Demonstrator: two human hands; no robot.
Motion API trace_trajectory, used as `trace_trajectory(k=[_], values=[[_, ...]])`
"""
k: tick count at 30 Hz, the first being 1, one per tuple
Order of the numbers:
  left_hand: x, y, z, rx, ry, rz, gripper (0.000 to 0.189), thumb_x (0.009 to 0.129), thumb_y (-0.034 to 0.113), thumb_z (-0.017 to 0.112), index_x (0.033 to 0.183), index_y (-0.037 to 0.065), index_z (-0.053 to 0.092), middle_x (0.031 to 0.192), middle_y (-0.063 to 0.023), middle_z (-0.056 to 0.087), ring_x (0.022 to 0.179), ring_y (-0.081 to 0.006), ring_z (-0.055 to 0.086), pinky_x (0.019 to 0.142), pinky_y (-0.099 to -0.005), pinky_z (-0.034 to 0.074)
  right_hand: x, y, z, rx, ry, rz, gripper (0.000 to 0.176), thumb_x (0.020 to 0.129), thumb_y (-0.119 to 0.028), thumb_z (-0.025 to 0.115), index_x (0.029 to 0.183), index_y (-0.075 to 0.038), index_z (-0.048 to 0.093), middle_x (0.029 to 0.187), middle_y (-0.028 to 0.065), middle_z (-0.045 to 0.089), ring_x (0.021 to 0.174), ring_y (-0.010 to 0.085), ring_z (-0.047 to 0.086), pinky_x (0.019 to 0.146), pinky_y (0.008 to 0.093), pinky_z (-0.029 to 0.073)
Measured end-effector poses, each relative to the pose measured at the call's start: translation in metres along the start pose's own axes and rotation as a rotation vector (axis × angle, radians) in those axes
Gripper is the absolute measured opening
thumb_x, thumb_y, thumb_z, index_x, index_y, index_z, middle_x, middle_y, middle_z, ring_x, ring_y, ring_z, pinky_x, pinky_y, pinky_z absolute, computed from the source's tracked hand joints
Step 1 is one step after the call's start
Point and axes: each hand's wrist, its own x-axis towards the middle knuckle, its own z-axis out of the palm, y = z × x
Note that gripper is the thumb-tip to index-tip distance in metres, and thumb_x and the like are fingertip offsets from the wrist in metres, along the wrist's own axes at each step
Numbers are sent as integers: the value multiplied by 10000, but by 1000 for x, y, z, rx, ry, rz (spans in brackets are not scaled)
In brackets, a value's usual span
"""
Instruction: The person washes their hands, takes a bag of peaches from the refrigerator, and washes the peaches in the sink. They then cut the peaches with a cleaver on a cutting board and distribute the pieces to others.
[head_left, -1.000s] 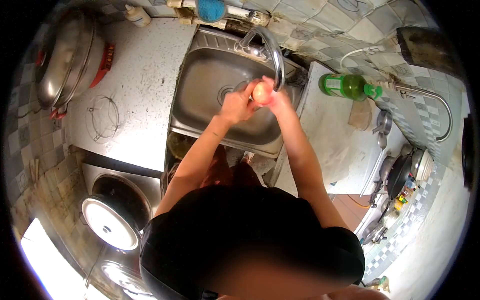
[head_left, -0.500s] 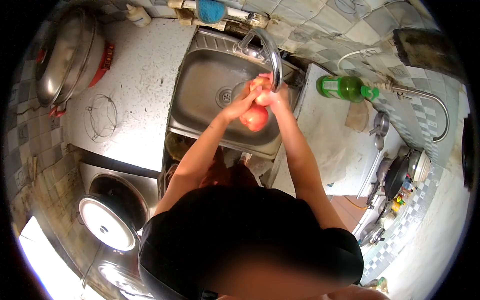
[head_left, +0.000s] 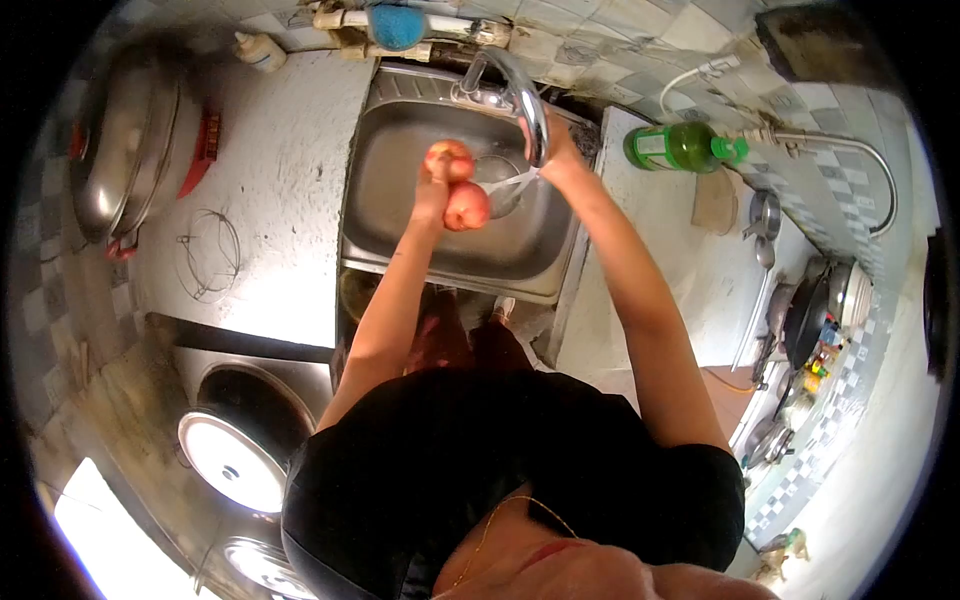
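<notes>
Over the sink, my left hand is closed around two red apples, one above the other in view. A thin stream of water runs beside them from the curved faucet. My right hand is at the faucet's spout, apart from the apples. Its fingers are mostly hidden behind the spout and blurred. A round, see-through shape shows in the basin below the water.
A green bottle lies on the right counter. The left counter holds a wire rack and a big lidded pot. A blue sponge hangs on the pipe behind the sink. Pans stand far right.
My hands have parted. The left has moved leftward with the apples, while the right has left them and risen to the faucet spout. A slanting water stream now shows.
</notes>
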Motion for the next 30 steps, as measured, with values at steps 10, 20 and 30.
trace_trajectory(k=[10,20,30], values=[[-44,23,-50,-64,45,-73,686,922,539,483,1356,21,358,1177,-171,549,994,-249,610,788,-363,561,-130,1,21,-481,-268,245,431,983,-265,435,1361,-59,415,1147,207,606,1050,296,593,961,447,434],[-187,1,98,439,-598,-21,714,943,516,473,1458,65,272,1334,-170,465,1149,-235,528,893,-340,499,-259,-8,-58,956,-10,130,446,783,-204,739,1135,-25,532,1071,64,604,946,156,598,885,278,481],[-232,-193,244,838,-364,131,997,772,472,740,1392,-90,198,1174,-243,530,983,-293,576,895,-374,477,-744,56,-157,514,1040,588,572,820,-137,710,1299,-94,401,1101,51,598,960,172,600,824,296,517]])
